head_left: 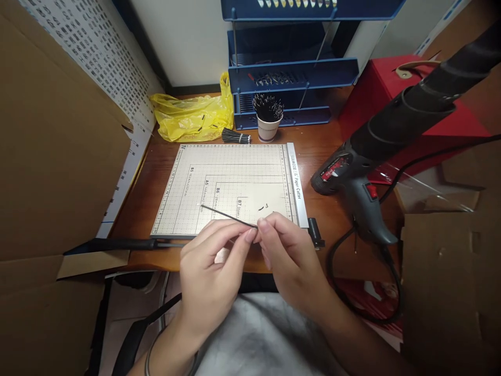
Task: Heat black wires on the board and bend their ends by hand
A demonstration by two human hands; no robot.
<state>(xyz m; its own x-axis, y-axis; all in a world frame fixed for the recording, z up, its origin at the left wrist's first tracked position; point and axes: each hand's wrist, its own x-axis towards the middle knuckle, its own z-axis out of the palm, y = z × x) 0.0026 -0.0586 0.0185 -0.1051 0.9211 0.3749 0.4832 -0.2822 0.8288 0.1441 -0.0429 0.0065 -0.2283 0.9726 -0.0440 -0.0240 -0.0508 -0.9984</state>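
Observation:
My left hand (213, 266) pinches a thin, stiff black wire (227, 215) between thumb and fingers. The wire slants up to the left over the paper cutter board, its far tip pale. At the wire's near end, the thumb and fingers of my right hand (293, 261) are closed, fingertips meeting those of the left; the very end is hidden between them. Beneath and beyond both hands lies a cream paper cutter (172, 193) with printed grid lines. Small black scraps (261, 208) rest on it just past my right fingers.
Behind the cutter stand a paper cup (269, 129) full of black wires and a tied wire bundle (236, 137). A yellow plastic bag (188, 117) and blue shelf rack (293, 73) sit farther back. At right, a heat gun (364, 188) leans before a red box (376, 89); cardboard (58, 130) walls the left.

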